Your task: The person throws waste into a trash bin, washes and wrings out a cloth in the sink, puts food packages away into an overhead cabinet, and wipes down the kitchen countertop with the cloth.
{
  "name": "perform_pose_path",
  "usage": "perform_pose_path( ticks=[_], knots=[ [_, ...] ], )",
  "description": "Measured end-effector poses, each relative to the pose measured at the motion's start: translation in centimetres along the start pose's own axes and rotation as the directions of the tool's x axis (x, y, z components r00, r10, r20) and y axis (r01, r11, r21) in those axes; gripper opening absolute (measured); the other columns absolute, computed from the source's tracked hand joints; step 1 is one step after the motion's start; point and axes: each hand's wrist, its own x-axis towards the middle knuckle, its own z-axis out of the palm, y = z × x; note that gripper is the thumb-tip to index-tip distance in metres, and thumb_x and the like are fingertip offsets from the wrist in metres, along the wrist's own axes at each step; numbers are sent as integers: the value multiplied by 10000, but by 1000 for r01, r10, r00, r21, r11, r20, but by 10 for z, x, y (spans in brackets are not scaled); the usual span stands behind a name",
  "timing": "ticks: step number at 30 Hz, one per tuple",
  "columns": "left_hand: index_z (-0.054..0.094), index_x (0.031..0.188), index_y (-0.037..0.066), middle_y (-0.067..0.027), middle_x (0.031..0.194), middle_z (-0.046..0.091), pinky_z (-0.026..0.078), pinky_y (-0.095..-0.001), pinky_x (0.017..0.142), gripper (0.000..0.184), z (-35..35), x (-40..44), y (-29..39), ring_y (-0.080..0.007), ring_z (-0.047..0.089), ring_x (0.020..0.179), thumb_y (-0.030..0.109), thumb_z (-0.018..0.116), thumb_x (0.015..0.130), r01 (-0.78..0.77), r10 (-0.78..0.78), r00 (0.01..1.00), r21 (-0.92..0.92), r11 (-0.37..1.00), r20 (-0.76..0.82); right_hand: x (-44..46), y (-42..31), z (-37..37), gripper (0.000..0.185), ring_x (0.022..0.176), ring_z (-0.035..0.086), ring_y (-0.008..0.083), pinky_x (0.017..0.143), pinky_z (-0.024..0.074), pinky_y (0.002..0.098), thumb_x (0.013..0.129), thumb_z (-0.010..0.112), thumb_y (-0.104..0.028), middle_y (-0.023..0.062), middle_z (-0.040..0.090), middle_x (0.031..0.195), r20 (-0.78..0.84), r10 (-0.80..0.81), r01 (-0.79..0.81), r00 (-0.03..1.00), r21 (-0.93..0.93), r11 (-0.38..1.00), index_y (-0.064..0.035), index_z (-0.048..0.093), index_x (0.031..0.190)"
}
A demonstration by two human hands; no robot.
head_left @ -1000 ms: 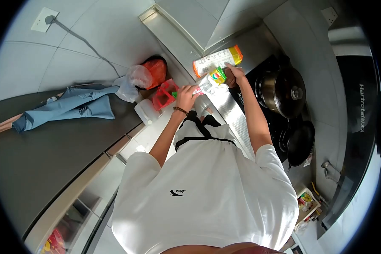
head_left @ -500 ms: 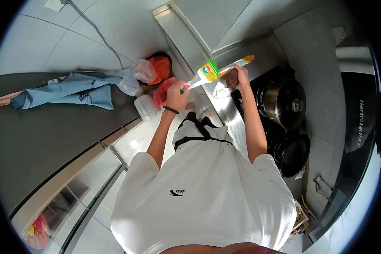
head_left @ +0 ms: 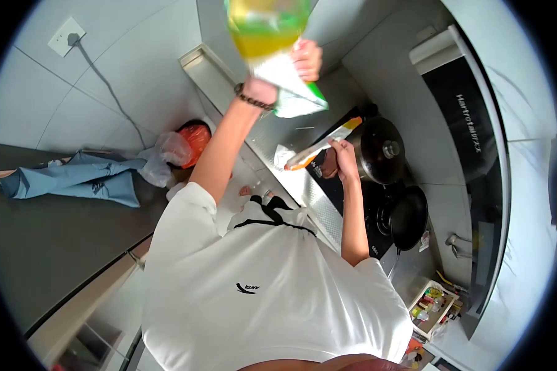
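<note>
Yellow and green, smeared by blur, the packet (head_left: 265,47) in my left hand (head_left: 307,60) fills the top of the view, too blurred for its print to be read. My left fingers are curled closed around its white middle, with a white-and-green end poking out below them beside my dark beaded bracelet (head_left: 254,99). My right hand (head_left: 346,158) is lower and well apart, its fingers closed on a white packet with orange ends (head_left: 319,149), which I hold slanted and nearly edge-on above the steel bench (head_left: 275,133) and the edge of the black hob (head_left: 332,184). Just beside this hand stands a lidded pot (head_left: 377,142), and nearer to me a black frying pan (head_left: 410,216). A crumpled white scrap (head_left: 282,156) lies near the orange-ended packet's lower tip. Off to my left, a blue cloth (head_left: 74,180) lies on the dark bench (head_left: 62,247), next to a clear plastic bag (head_left: 166,154) and a red-orange bag (head_left: 197,141).
</note>
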Motion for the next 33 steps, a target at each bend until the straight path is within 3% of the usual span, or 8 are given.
perform_pose_path(
  ticks=[3,4,5,6,7,9,18,33],
  knots=[
    [415,794,111,-25,787,450,406,-285,687,553,49,57,-6,-151,451,735,651,359,897,45,-24,993,-190,981,112,-20,-5,-16,265,416,503,119,414,378,257,910,577,-192,37,534,523,-40,-31,30,999,-33,999,-31,553,701],
    [504,1006,87,-46,964,544,459,-326,797,605,30,74,-12,-191,532,911,666,370,898,-28,16,977,58,998,212,-25,-6,-23,249,443,495,94,448,378,250,911,580,-189,23,543,537,-52,-45,42,998,-53,998,-9,586,739],
    [535,1025,66,-116,973,575,494,-348,783,597,57,86,-13,-232,575,890,631,383,909,-30,84,989,394,919,-121,-34,-11,-29,249,443,495,94,448,378,250,911,580,-189,23,543,537,-65,-52,49,997,-54,997,-9,586,739],
    [522,1271,43,-60,1103,620,479,-244,785,519,85,120,-7,-123,585,942,353,660,878,-9,91,987,512,859,-134,-49,-23,-33,244,457,490,84,463,377,248,912,579,-182,13,544,544,-35,-71,66,997,-117,991,-1,595,750],
    [538,1218,9,-59,999,630,486,-245,696,505,110,125,12,-101,583,874,369,650,883,33,37,993,580,814,-109,-65,-37,-36,240,471,484,73,478,376,245,913,578,-176,4,546,552,-5,-86,83,996,-180,980,7,605,760],
    [543,1188,-14,-58,936,630,487,-248,632,502,103,160,7,-105,592,797,376,640,888,-155,210,978,604,782,-20,-88,-57,-37,233,478,476,65,481,375,245,916,572,-167,-10,551,567,-5,-70,67,998,-217,974,6,610,764],
    [579,1118,32,-22,871,607,482,-275,607,437,82,208,10,-125,589,735,400,632,888,34,32,982,347,937,-185,-173,-97,-55,199,553,512,56,524,409,224,897,605,-172,-3,602,657,-56,-84,71,995,-200,977,14,649,842],
    [381,1393,4,-102,1405,428,269,-345,1081,702,94,212,-33,-214,374,1296,463,579,900,-88,360,872,618,781,-331,-278,-140,-86,201,643,587,70,618,479,220,855,654,-148,49,662,782,-138,-314,318,939,5,948,43,646,918]
  ],
)
